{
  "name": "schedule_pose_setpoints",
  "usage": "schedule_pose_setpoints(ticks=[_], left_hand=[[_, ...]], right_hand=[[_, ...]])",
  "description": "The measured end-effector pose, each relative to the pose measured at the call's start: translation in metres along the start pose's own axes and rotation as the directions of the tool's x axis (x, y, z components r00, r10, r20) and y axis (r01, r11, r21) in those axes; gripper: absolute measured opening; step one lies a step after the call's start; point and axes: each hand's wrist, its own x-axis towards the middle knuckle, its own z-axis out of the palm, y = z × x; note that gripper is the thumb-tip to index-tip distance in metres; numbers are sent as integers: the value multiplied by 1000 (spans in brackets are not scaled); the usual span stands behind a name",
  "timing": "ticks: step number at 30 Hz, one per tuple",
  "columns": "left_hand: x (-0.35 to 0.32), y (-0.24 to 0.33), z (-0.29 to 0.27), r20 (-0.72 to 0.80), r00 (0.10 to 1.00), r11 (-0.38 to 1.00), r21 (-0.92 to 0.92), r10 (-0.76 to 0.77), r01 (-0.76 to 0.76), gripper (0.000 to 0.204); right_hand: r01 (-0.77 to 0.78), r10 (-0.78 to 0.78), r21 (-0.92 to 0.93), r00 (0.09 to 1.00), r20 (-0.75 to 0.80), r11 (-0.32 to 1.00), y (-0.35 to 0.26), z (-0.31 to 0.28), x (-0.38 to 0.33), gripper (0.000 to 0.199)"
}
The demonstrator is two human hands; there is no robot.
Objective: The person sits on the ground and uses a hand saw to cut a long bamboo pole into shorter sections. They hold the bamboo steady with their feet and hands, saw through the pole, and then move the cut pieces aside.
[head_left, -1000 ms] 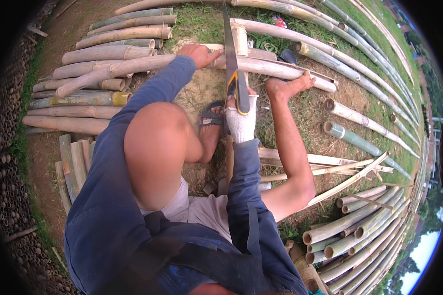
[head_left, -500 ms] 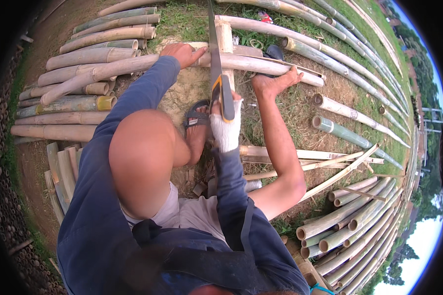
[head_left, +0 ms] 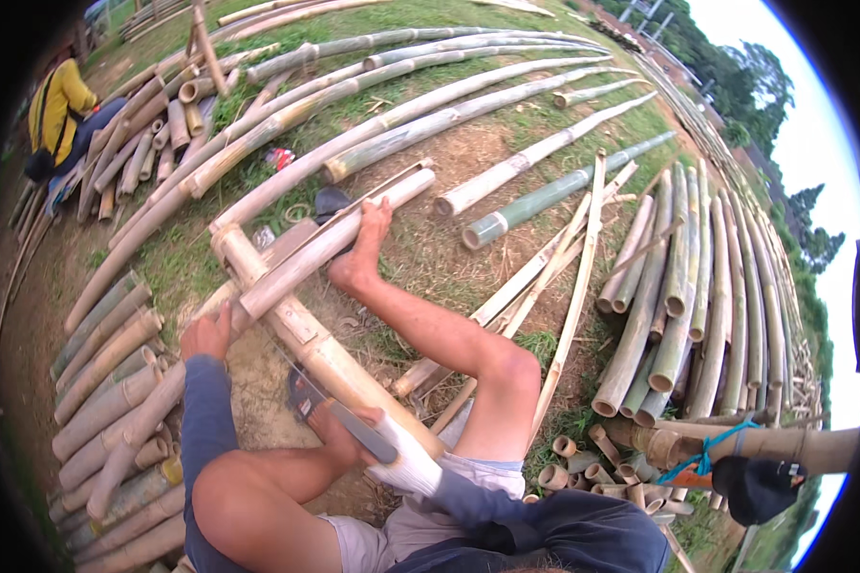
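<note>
A long pale bamboo pole (head_left: 301, 263) lies slanted across a thick bamboo support (head_left: 320, 353). My left hand (head_left: 208, 332) grips the pole just left of the support. In my right hand (head_left: 398, 453), which wears a white knitted glove, is the handle of a handsaw (head_left: 365, 432), drawn back close to my lap. The saw's thin blade runs along the support's near side toward the pole, its far end hard to make out. My bare foot (head_left: 375, 222) presses on the pole's right part, beside a split strip along it.
Cut bamboo poles (head_left: 115, 411) are stacked at the left, more (head_left: 678, 286) at the right. Split strips (head_left: 545, 277) lie beyond my knee. Short offcuts (head_left: 592, 468) sit near a bamboo rail (head_left: 774, 444) with a dark cap (head_left: 760, 487). A person in yellow (head_left: 62, 110) is far left.
The view has swung to the right, bringing the right-hand stack and another person into sight. My right hand has pulled the saw back toward my body. My left hand stays on the pole.
</note>
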Motion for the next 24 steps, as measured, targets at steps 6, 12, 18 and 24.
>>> schedule_pose_setpoints(ticks=[6,12,18,24], left_hand=[[-13,18,-20,54,999,999,-42,7,-4,74],[-7,12,-17,40,999,999,-35,31,-30,72],[-8,13,-13,24,1000,1000,4,-6,6,70],[-11,18,-23,53,998,999,5,-37,37,69]], right_hand=[[-62,13,301,987,162,952,64,72,122,53],[-187,187,-9,974,126,982,-14,-33,-52,49],[13,-21,118,997,73,993,7,-5,12,52],[156,-155,-10,985,74,988,61,67,134,53]])
